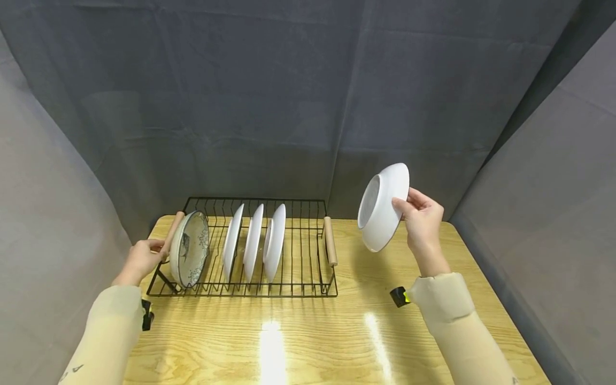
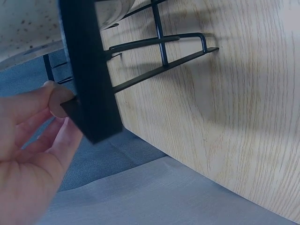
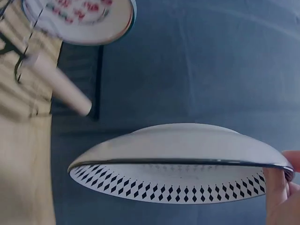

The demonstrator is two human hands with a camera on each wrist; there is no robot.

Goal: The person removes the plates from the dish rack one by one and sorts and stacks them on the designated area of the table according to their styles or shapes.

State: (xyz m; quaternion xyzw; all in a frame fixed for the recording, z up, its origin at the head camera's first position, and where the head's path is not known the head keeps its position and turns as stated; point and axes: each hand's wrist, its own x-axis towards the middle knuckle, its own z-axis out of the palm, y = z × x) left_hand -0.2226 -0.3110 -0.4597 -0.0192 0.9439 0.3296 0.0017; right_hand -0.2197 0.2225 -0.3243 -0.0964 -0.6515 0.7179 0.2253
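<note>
In the head view, my right hand (image 1: 423, 222) pinches a white plate (image 1: 389, 211) by its rim, thumb on the underside. The plate is tilted and held above the table, right of the black wire dish rack (image 1: 298, 296). Black diamonds ring its inner rim in the right wrist view. At the far left, my left hand (image 1: 141, 259) grips the rack's left wooden handle (image 2: 61, 100), fingers curled about it. Beside that handle a cream patterned bowl (image 1: 194, 250) leans in the rack. Further right stand three white plates (image 1: 253, 243) on edge, spaced apart.
A second wooden handle (image 1: 330, 241) is on the rack's right end, between the plates and my right hand. Beneath everything lies a wood-grain table (image 1: 216, 342). Dark cloth (image 1: 250, 107) hangs behind it, with paler grey panels (image 1: 553, 187) at both sides.
</note>
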